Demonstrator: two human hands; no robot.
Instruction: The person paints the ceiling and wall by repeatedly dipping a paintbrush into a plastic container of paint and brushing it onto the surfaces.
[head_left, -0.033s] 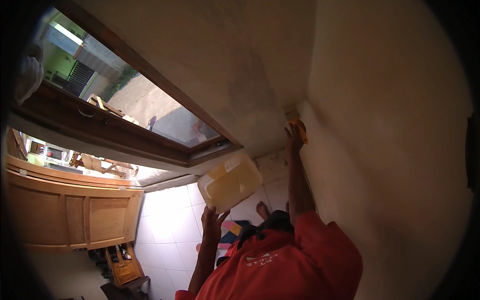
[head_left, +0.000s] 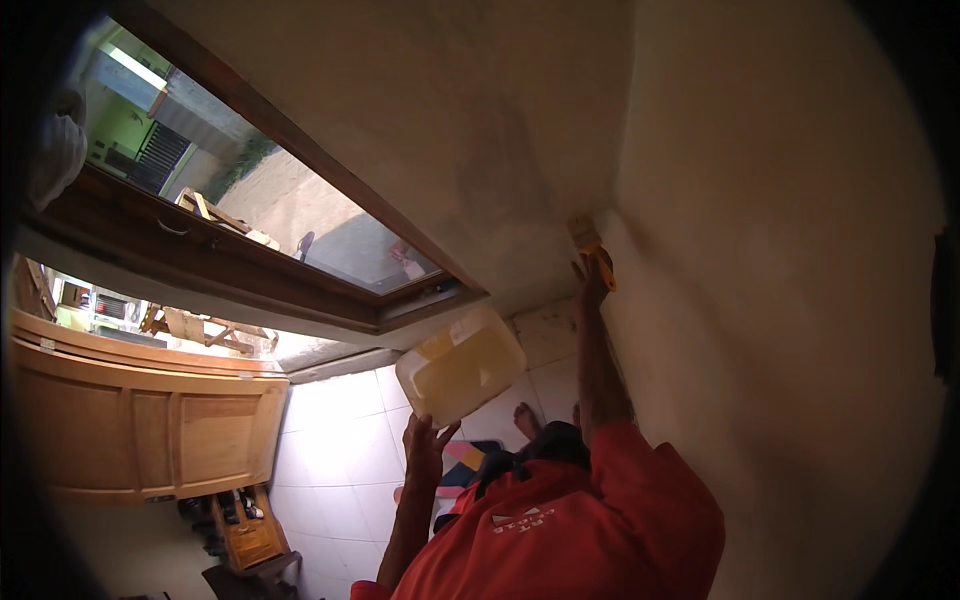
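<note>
My right hand (head_left: 592, 275) is raised and closed around the orange handle of a wide paintbrush (head_left: 583, 235). The brush's bristles lie at the wall (head_left: 500, 130), close to the corner where it meets the right-hand wall (head_left: 780, 250); whether they press on it I cannot tell. Lower and to the left, my left hand (head_left: 428, 438) grips the near edge of a translucent plastic container (head_left: 460, 370). Pale yellowish contents show inside it. The container is held out in front of my red shirt, above the tiled floor.
A brown wooden window frame (head_left: 280, 130) runs along the left, with a yard behind the glass. Below it are a wooden panelled door (head_left: 150, 430) and a small wooden cabinet (head_left: 250, 535). A multicoloured mat (head_left: 465, 465) lies on white floor tiles (head_left: 345, 450) near my feet.
The paintbrush and my right hand have shifted very slightly near the corner. My left hand and the container stay nearly where they were.
</note>
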